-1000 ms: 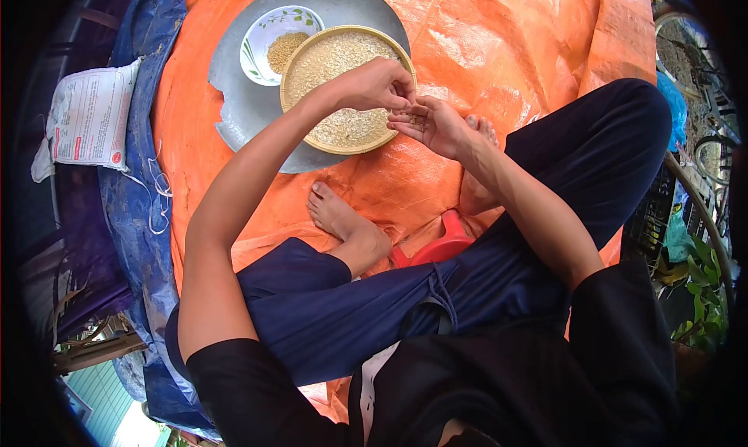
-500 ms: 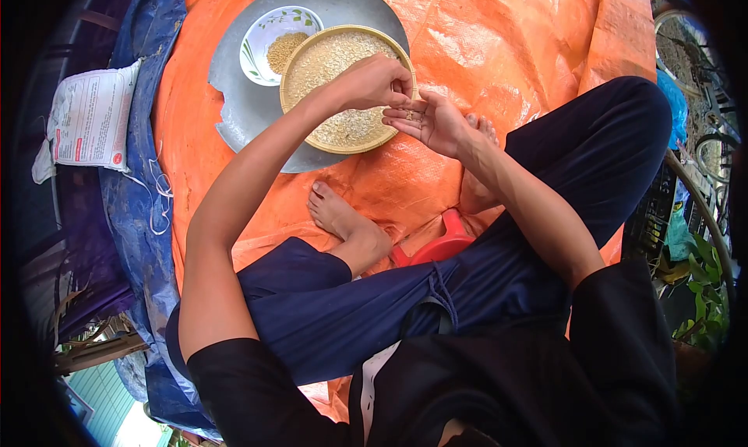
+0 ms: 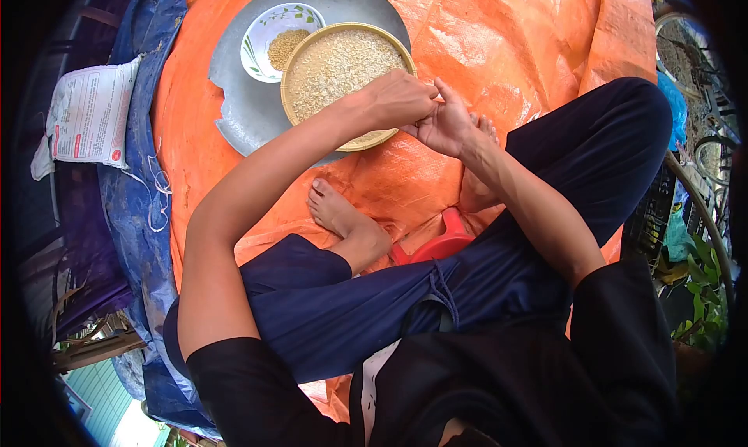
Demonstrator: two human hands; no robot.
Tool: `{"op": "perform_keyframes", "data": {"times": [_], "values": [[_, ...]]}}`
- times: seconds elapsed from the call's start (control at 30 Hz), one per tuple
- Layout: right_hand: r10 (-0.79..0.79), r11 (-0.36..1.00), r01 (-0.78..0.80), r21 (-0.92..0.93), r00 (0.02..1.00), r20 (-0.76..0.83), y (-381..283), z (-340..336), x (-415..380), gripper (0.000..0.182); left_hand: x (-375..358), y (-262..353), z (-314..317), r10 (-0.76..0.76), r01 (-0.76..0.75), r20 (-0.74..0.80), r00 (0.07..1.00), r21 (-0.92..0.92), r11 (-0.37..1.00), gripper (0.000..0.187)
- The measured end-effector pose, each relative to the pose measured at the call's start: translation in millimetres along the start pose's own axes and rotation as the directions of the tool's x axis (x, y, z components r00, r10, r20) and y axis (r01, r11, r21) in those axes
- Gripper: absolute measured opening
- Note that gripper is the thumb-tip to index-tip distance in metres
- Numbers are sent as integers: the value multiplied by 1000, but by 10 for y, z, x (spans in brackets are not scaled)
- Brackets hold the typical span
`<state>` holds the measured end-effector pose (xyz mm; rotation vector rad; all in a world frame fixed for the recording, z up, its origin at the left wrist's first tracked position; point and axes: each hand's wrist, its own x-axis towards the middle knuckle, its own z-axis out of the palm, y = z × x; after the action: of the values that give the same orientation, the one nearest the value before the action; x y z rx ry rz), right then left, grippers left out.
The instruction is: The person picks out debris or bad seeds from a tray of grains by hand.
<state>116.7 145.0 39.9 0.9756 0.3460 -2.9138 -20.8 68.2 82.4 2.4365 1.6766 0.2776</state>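
Note:
My left hand (image 3: 399,100) reaches over the rim of a round woven basket (image 3: 293,108), its fingers bent down onto my right palm. What its fingertips pinch is hidden. My right hand (image 3: 446,126) lies palm up just off the basket's right edge, thumb raised and fingers mostly covered by the left hand. Small grains (image 3: 407,128) sit in it, hard to see now. Pale husky grain (image 3: 335,67) spreads over the basket. Behind it to the left, a white bowl (image 3: 254,58) with green leaf patterns holds golden grains (image 3: 285,48).
A grey metal tray (image 3: 234,108) with a broken edge lies under bowl and basket, on an orange tarp (image 3: 483,34). A red plastic stool (image 3: 444,241) is between my legs. A white printed sack (image 3: 89,116) lies on blue sheeting at left; bicycles stand at right.
My left hand has lowered and turned over, moving right onto my right palm and covering the fingers and grains that showed before. Basket, bowl and tray stay put.

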Motion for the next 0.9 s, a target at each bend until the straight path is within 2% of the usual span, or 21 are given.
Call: {"op": "perform_keyframes", "data": {"times": [0.07, 0.27, 0.33, 0.5, 0.57, 0.6, 0.67, 0.77, 0.87, 0.9], "values": [[-12, 1000, 12, -10, 1000, 2, 12, 34, -19, 77, 20, 16, 33, 35, -37, 43, 998, 46, 998, 11], [-4, 1000, 5, -17, 998, 59, -35, 22, 1, 76, 12, -22, 30, 47, -48, 21, 999, 23, 999, 9], [4, 999, 0, -36, 994, 109, -46, 18, 7, 76, -23, -66, -14, 10, -10, 27, 1000, -34, 999, 10], [-20, 999, 22, -41, 999, 39, -15, 77, 9, 76, -76, -90, -108, -125, 127, 22, 992, -223, 966, 11], [-9, 999, 11, -50, 999, 35, -27, 92, 0, 75, -86, -163, -159, -203, 207, 47, 978, -318, 925, 12], [13, 998, -9, -60, 999, 51, -48, 97, -5, 74, -101, -225, -217, -244, 274, 130, 961, -321, 907, 12], [37, 992, -32, -119, 999, 37, -47, 74, -14, 73, -166, -397, -334, -316, 403, 294, 902, -309, 861, 13], [44, 972, -52, -228, 998, -38, -30, 28, -10, 68, -341, -659, -167, -433, 496, 393, 811, -70, 866, 13], [56, 964, -76, -256, 995, -85, -38, 7, -6, 62, -508, -707, 0, -527, 573, 319, 788, -63, 817, 14], [57, 960, -81, -269, 994, -97, -42, -14, 13, 60, -553, -706, 33, -519, 558, 357, 777, -7, 830, 15]]}}
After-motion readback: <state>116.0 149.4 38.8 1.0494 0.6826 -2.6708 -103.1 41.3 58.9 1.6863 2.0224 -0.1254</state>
